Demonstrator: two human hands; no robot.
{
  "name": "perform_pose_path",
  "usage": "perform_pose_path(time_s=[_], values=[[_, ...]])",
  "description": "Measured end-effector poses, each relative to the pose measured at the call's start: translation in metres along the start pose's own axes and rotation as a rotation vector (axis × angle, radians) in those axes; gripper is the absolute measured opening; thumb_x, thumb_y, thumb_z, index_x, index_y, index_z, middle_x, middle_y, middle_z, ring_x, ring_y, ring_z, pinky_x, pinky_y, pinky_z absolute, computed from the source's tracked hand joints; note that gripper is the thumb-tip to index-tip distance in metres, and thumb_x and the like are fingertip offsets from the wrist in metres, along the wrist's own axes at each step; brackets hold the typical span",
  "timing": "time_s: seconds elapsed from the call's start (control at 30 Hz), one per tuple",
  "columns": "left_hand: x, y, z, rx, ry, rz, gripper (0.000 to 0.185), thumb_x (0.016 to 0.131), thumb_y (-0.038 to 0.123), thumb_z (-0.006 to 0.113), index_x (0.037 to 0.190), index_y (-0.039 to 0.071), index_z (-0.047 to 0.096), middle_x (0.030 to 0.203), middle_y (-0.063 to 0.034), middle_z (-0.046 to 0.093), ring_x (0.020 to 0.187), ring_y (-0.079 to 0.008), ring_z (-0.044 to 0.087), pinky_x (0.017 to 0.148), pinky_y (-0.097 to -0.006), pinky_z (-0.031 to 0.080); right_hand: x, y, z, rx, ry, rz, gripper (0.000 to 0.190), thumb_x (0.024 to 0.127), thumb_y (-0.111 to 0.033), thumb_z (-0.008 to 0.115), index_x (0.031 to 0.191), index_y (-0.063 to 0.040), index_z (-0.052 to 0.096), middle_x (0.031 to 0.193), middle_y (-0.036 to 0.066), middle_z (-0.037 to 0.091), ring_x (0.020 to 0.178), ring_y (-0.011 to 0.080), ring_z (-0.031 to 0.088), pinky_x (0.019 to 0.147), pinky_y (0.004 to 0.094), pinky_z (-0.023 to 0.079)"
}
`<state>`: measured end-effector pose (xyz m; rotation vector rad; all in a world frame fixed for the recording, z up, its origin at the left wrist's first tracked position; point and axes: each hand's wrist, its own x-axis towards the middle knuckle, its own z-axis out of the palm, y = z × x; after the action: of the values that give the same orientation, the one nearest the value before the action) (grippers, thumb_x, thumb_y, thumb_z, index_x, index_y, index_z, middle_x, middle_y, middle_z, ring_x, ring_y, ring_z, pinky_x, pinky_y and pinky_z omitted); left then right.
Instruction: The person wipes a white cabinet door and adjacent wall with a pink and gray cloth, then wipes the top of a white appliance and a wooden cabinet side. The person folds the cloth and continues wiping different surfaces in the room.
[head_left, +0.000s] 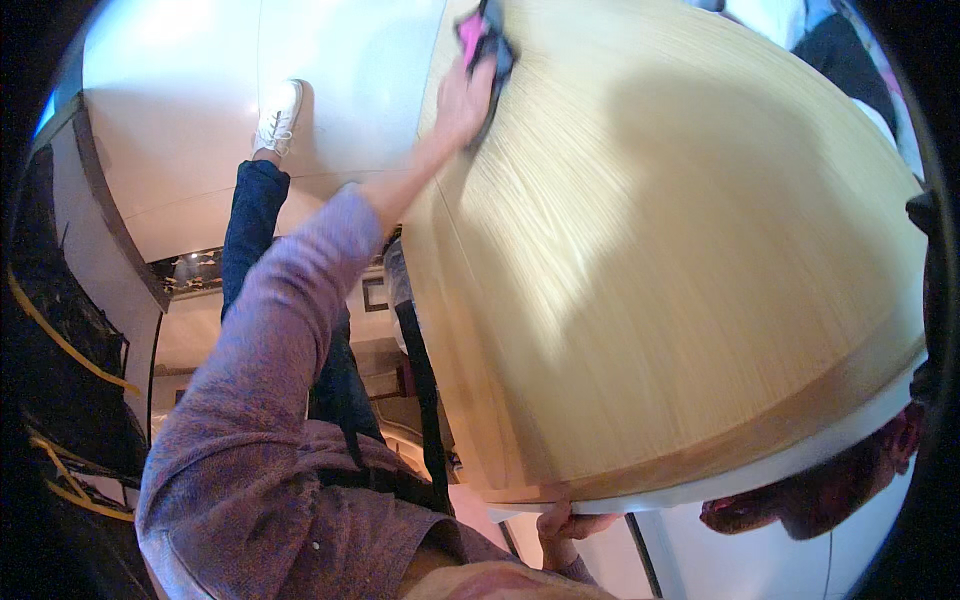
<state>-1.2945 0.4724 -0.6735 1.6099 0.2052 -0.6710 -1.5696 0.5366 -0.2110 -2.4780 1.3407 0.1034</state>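
A broad light wood-grain panel (675, 262) with a white lower edge fills the right side of the head view. My left hand (461, 105) reaches far forward to the panel's left edge. It is closed around a dark grey and pink item (487, 45) pressed to the wood; blur hides whether this is a cloth or a tool. At the panel's near edge, my right hand (566, 521) holds on from below, its fingers partly hidden. My head and arm appear to throw a large shadow over the wood.
Pale floor tiles (172, 142) lie to the left, with a white laced shoe (279, 120) on them. Black material with yellow strips (75, 352) lines the far left. At upper right is part of a person in dark clothing (847, 64). An unclear dark reddish shape (817, 484) sits at lower right.
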Motion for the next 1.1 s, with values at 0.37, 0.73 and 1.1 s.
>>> perform_pose_path(time_s=[0.37,0.73,1.1], values=[[-0.022,-0.178,-0.033,0.129,-0.237,-0.861,0.086,0.083,0.068,0.037,0.128,-0.005,0.048,0.122,-0.0277,0.055,0.116,-0.0358,0.051,0.099,-0.0366,0.037,-0.004,-0.007,-0.008,-0.078,-0.031,-0.013,0.079,0.084,-0.035,0.059,0.141,-0.004,0.014,0.137,0.027,0.026,0.125,0.0406,0.031,0.104,0.0536,0.026],[-0.314,-0.008,-0.072,-0.061,-0.097,-1.219,0.057,0.091,0.041,0.049,0.128,-0.003,0.048,0.114,-0.0158,0.059,0.105,-0.0284,0.055,0.092,-0.0364,0.040,-0.007,-0.005,-0.012,-0.080,-0.016,-0.017,0.076,0.085,-0.035,0.057,0.140,-0.004,0.016,0.136,0.028,0.027,0.124,0.0428,0.032,0.101,0.0570,0.027],[0.039,0.132,0.030,-0.337,-0.083,0.451,0.024,0.082,0.021,0.053,0.095,0.003,0.060,0.081,-0.0143,0.060,0.078,-0.0248,0.058,0.069,-0.0372,0.044,-0.005,-0.012,-0.009,-0.108,-0.030,-0.006,0.073,0.086,-0.036,0.056,0.140,-0.004,0.017,0.135,0.029,0.028,0.122,0.0450,0.033,0.099,0.0604,0.028]])
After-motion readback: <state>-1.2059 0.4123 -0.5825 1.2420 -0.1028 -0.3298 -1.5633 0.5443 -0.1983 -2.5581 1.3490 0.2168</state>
